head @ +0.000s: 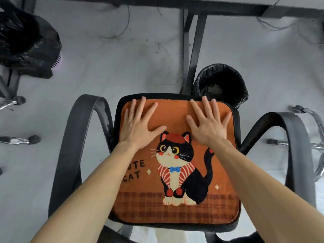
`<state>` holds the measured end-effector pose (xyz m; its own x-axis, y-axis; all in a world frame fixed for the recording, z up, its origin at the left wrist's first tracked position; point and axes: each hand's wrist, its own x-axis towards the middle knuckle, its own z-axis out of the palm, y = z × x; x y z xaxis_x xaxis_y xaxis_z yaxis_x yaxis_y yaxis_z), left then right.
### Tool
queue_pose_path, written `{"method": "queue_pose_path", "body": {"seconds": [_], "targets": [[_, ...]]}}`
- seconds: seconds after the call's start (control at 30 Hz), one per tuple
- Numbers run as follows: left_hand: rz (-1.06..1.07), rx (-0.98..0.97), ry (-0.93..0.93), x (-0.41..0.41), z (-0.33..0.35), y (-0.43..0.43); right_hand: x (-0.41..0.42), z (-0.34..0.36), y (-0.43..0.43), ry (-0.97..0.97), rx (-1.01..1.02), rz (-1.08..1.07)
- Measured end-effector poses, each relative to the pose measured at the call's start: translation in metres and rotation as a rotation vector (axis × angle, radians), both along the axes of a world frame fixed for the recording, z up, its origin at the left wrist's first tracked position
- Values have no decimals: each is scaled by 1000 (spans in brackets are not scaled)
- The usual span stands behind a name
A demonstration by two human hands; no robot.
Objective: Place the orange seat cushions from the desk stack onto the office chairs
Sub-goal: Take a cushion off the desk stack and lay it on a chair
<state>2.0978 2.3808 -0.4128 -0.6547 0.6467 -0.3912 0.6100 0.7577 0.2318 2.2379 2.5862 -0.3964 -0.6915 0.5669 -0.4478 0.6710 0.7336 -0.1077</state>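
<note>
Orange cat-print cushion [175, 155] lies on the office chair [84, 137] seat, left hand [138, 127] and right hand [208, 127] pressing its far half, fingers spread flat.

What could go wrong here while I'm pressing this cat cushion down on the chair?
1. The left hand and right hand press flat near the far edge of the orange cushion. A forward push might slide it off the chair seat toward the lined bin just beyond.
2. No ties show, so it may shift when someone sits.
</note>
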Motion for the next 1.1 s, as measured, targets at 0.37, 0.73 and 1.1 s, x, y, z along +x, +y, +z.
{"method": "queue_pose_path", "body": {"seconds": [0.37,0.73,1.1], "targets": [[-47,-9,43,41,15,-36,50,18,-29,53,-9,-425],[-171,-31,-10,85,6,-80,119,0,-69,-10,47,-196],[-653,-524,-158,112,70,-94,125,41,-153,-196,-182,-891]]}}
